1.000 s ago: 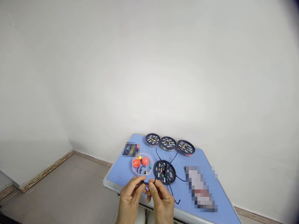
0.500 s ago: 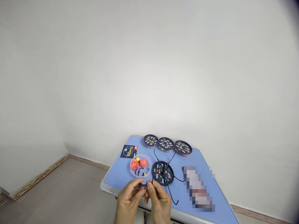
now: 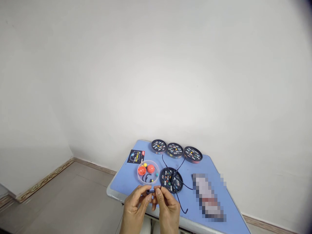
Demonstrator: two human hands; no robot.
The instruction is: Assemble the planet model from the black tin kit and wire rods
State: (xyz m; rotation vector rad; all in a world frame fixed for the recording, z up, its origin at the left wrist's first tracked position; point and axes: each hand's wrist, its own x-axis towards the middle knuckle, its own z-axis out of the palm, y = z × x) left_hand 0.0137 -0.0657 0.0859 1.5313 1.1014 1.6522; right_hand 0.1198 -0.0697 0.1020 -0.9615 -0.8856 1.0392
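Note:
A small black piece (image 3: 151,191) is pinched between my left hand (image 3: 137,206) and my right hand (image 3: 168,206) at the table's front edge. Both hands have their fingers closed on it. Just beyond them stands a clear round tub (image 3: 158,177) with an orange-red ball (image 3: 150,168), an orange-red half shell (image 3: 141,170), small yellow balls and curved black pieces. To its right a black printed disc (image 3: 165,185) lies on the table, with thin black rods (image 3: 179,167) spreading out from a hub above it. One rod reaches down to my right hand.
Three round containers with black printed lids (image 3: 159,146) stand in a row at the back of the blue table (image 3: 122,180). A black card (image 3: 136,156) lies at the left. A pixelated flat item (image 3: 207,196) lies at the right. A pale wall rises behind.
The whole view has shifted slightly, so the table and its objects sit a little further right. The black piece is turned slightly between my fingers; both hands keep their hold.

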